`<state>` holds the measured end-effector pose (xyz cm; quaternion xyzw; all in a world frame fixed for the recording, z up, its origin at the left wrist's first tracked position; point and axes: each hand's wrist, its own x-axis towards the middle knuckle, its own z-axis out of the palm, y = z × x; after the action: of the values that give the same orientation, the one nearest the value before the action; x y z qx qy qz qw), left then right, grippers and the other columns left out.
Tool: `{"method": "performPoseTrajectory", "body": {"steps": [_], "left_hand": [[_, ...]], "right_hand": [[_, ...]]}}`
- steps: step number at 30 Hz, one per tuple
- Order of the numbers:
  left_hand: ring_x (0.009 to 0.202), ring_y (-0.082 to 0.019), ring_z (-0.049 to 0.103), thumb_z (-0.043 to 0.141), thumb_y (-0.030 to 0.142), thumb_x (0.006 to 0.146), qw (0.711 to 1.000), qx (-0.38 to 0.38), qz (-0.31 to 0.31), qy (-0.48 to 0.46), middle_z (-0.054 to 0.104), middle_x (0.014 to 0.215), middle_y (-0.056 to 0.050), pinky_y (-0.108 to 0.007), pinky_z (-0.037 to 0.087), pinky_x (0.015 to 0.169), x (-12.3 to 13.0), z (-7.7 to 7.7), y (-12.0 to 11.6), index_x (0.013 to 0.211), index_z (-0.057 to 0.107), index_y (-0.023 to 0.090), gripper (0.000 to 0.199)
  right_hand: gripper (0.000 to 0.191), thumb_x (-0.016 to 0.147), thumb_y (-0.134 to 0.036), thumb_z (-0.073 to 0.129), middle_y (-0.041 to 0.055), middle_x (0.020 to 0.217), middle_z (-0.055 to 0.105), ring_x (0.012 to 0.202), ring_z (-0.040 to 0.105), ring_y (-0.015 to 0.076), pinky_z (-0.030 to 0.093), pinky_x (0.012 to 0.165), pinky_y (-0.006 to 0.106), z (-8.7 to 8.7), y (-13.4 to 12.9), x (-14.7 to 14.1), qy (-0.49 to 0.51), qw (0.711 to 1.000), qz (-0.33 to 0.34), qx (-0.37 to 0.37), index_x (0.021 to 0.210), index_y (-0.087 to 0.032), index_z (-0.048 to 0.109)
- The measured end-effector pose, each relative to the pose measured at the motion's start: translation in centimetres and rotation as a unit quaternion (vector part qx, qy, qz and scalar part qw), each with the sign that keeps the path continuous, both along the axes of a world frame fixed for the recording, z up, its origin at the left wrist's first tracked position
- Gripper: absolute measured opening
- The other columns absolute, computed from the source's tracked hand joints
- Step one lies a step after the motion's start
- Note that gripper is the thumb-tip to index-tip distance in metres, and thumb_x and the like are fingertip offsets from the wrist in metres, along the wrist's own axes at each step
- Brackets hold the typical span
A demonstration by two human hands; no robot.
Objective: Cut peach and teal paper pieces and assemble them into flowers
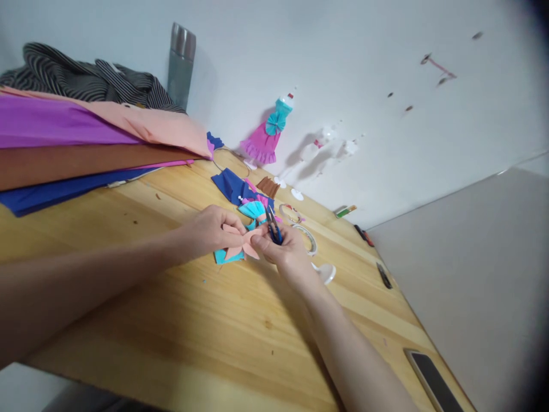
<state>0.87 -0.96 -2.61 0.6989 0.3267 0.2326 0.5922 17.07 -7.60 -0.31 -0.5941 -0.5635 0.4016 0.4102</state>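
Between my two hands is a peach paper flower [234, 250] with pointed petals. The fingers of my left hand [210, 229] pinch its left side. My right hand [291, 254] presses the flower's right side between thumb and fingers. Tucked in that same hand are dark-blue-handled scissors [275, 230], blades pointing up and away. A turquoise paper piece [221, 256] lies on the table just below the flower. Beyond my fingers sits a pleated turquoise paper piece [251, 209], partly covered.
Crumpled blue paper [231, 186], brown pleated paper [268, 186] and tape rolls [309, 239] lie beyond my hands. A doll form in a pink dress [262, 142] stands by the wall. Coloured sheets [64, 123] and a flask [180, 74] are left; a phone [435, 380] is right.
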Motion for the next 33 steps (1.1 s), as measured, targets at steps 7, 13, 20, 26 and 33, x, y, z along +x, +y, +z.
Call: {"method": "performPoseTrajectory", "body": {"steps": [7,13,20,26,33], "left_hand": [[0.054,-0.011,0.055,0.057,0.031,0.077,0.995,-0.047,-0.066,-0.057,0.061,0.054,-0.001,-0.022,0.040,0.057,-0.12,0.02,0.34,0.060,0.061,0.014,0.025],[0.054,-0.012,0.056,0.068,0.036,0.070,0.991,-0.096,-0.041,-0.090,0.062,0.057,0.001,-0.022,0.042,0.056,0.22,-0.79,0.46,0.087,0.067,0.014,0.028],[0.050,-0.011,0.055,0.066,0.024,0.063,0.995,-0.082,-0.009,-0.058,0.064,0.054,0.000,-0.021,0.038,0.051,0.23,-0.48,0.17,0.069,0.064,0.014,0.012],[0.048,-0.010,0.055,0.068,0.020,0.060,0.986,-0.133,-0.031,-0.093,0.063,0.051,0.000,-0.020,0.038,0.049,0.31,-0.35,0.33,0.064,0.063,0.014,0.008],[0.052,-0.011,0.059,0.073,0.022,0.060,0.975,-0.182,-0.046,-0.117,0.067,0.058,-0.004,-0.022,0.043,0.053,0.32,-0.55,0.48,0.065,0.063,0.013,0.015]], "right_hand": [[0.023,0.065,-0.034,0.065,-0.0096,0.046,0.033,0.041,0.024,0.0043,0.017,0.042,0.023,-0.05,0.05,0.06,0.004,1.000,-0.014,0.001,0.061,-0.018,0.049],[0.023,0.064,-0.034,0.065,-0.0106,0.045,0.031,0.040,0.022,0.0033,0.016,0.042,0.023,0.19,-0.05,-0.13,0.044,0.999,-0.016,-0.005,0.060,-0.018,0.049],[0.025,0.064,-0.036,0.066,-0.0100,0.044,0.033,0.040,0.024,0.0039,0.017,0.042,0.023,0.50,-0.15,-0.25,0.036,0.999,-0.004,-0.021,0.059,-0.018,0.050],[0.024,0.065,-0.037,0.064,-0.0093,0.046,0.032,0.042,0.025,0.0055,0.019,0.044,0.024,0.73,-0.15,-0.25,-0.005,1.000,-0.004,0.003,0.060,-0.018,0.050],[0.023,0.069,-0.036,0.060,-0.0068,0.051,0.033,0.048,0.027,0.0075,0.020,0.048,0.025,0.70,-0.26,0.03,-0.105,0.993,0.000,0.049,0.059,-0.018,0.050]]}}
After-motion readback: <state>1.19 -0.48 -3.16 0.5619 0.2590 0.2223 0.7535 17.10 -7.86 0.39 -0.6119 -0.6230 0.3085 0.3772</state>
